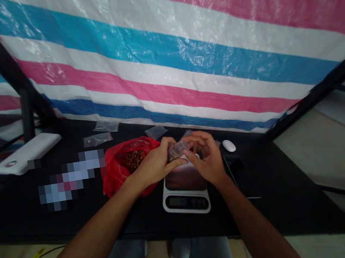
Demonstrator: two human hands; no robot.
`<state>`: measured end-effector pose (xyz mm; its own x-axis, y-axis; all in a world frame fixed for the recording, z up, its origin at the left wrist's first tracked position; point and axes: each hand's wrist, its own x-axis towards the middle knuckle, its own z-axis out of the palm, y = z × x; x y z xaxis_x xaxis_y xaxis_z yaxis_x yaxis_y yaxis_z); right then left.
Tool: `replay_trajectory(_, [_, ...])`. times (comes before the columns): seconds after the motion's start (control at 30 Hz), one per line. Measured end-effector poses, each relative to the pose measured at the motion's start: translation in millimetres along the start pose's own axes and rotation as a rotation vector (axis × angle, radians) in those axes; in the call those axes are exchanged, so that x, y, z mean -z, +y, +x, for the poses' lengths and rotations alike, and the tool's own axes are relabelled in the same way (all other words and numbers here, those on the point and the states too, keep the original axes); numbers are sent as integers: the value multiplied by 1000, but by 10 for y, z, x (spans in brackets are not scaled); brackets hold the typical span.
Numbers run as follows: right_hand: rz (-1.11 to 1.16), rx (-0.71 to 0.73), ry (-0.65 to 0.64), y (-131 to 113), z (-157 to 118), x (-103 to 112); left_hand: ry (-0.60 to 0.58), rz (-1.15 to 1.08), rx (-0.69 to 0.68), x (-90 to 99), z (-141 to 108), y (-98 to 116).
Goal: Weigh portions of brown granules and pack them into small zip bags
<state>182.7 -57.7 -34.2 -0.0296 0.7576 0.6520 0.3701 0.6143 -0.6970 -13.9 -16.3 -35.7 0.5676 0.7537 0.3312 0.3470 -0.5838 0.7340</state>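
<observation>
Grip?
— Left hand and right hand both pinch one small clear plastic bag, narrow hold, over the scale. Contents can't be made out.
Around them?
— Striped tarp behind, black table below.
On the table?
— Digital kitchen scale, platform partly hidden by hands, readout illegible. Red plastic bag just left, brown granules inside. Dark phone, white mouse right. Pixelated patch, unidentifiable.

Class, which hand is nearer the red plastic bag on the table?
The left hand is nearer, right beside the red plastic bag. The right hand is farther, beyond the small clear bag both hands hold.
</observation>
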Motion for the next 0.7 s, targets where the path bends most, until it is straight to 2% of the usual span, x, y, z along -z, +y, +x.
replay_trajectory(0.1, [-23,24,-59,-11,2,8,4,-36,-12,-17,9,-22])
replay_trajectory(0.27, [42,2,-18,46,-19,4,-5,-59,18,-39,13,-26])
replay_trajectory(0.43, [161,-60,-17,125,5,60,-31,-59,-45,-21,-15,-26])
replay_trajectory(0.57, [185,-94,-110,173,11,110,-4,-101,-73,7,-11,-58])
replay_trajectory(0.7, [37,-43,-206,147,10,110,-31,-105,-59,13,11,-78])
